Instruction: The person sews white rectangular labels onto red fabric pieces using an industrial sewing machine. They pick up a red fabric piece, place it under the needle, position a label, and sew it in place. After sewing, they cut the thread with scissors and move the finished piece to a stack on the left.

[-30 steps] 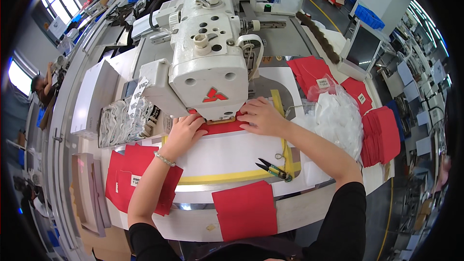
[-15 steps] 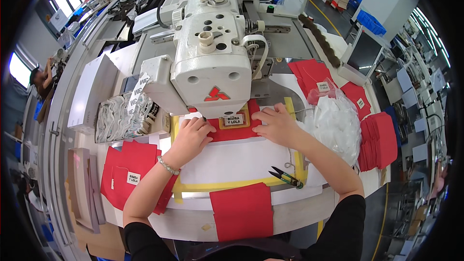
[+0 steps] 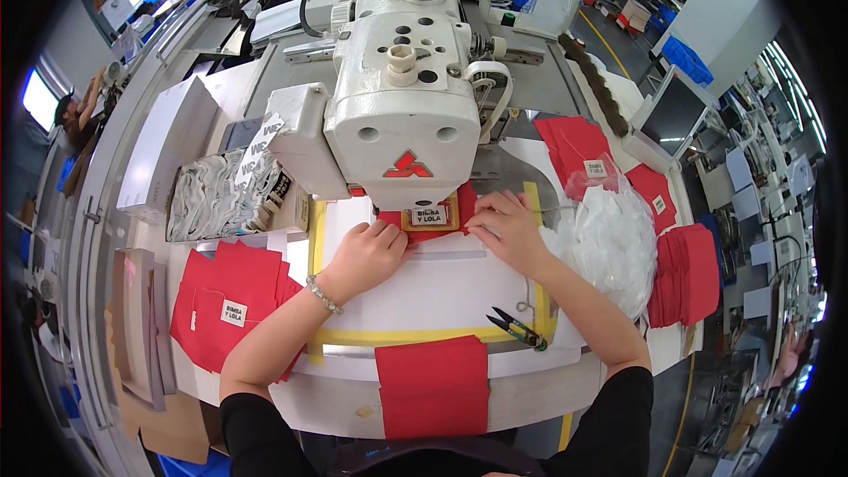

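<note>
The glossy white machine (image 3: 406, 124) overhangs a smooth white sheet (image 3: 415, 296), stretching nearward to yellow tape (image 3: 397, 335). Red cloth (image 3: 466, 205) lies between the left hand (image 3: 367, 258), fingers curled by its near-left edge, and right hand (image 3: 512, 231), fingertips close together at its right edge; I cannot tell whether either pinches it. A rectangular frame (image 3: 407, 220) rings its label (image 3: 429, 216).

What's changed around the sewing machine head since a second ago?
The yellow-edged clamp frame and red fabric piece came toward the person from under the sewing machine head, exposing the white label. Both hands drew back too: the left hand to the fabric's near edge, the right hand by its right edge. The right-hand red stack and clear plastic bag stayed put.
</note>
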Available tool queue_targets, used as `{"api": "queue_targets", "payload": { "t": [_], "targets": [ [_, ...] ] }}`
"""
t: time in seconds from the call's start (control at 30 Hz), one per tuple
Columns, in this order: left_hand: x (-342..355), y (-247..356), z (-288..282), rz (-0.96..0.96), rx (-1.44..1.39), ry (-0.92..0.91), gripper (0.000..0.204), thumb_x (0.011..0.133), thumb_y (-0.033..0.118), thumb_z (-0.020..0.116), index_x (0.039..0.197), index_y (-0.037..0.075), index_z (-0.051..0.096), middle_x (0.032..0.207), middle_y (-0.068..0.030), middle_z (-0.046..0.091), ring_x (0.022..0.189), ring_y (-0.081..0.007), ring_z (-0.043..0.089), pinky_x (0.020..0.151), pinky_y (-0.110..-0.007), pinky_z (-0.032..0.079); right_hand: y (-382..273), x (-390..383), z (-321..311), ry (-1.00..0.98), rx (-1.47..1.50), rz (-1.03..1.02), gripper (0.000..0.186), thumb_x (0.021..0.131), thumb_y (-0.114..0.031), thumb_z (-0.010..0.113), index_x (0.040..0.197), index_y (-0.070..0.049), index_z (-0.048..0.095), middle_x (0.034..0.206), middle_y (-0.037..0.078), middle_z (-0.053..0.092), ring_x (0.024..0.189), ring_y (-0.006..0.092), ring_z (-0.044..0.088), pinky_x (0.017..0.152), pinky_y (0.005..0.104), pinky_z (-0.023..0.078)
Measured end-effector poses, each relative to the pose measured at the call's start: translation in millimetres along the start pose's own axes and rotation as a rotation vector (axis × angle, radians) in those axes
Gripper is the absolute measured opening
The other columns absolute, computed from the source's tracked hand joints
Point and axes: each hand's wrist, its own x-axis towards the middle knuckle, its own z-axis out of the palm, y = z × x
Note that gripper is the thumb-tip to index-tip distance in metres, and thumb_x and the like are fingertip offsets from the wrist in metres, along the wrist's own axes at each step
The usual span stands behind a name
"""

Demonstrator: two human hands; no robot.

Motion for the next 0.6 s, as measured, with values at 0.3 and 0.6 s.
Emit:
{"api": "queue_targets", "payload": {
  "t": [0.3, 0.6],
  "targets": [
    [-14, 6, -14, 0.141, 0.058, -0.153, 0.016, 0.070, 0.006, 0.066, 0.084, 0.000, 0.063, 0.078, -0.0035, 0.055, 0.075, -0.0168, 0.058, 0.061, -0.028, 0.051, -8, -13, 4, 0.000, -0.190, -0.228, 0.015, 0.073, -0.009, 0.072, 0.086, -0.015, 0.066, 0.094, -0.003, 0.058, 0.085, 0.0147, 0.057, 0.079, 0.0358, 0.033],
    [-56, 48, -58, 0.251, 0.047, -0.152, 0.023, 0.071, 0.007, 0.066, 0.091, -0.005, 0.066, 0.083, -0.0062, 0.060, 0.081, -0.0178, 0.062, 0.071, -0.029, 0.055, -65, -51, -17, -0.149, -0.224, -0.350, 0.020, 0.074, -0.012, 0.065, 0.094, -0.012, 0.064, 0.102, -0.003, 0.060, 0.091, 0.0113, 0.060, 0.076, 0.0337, 0.033]
  ]
}}
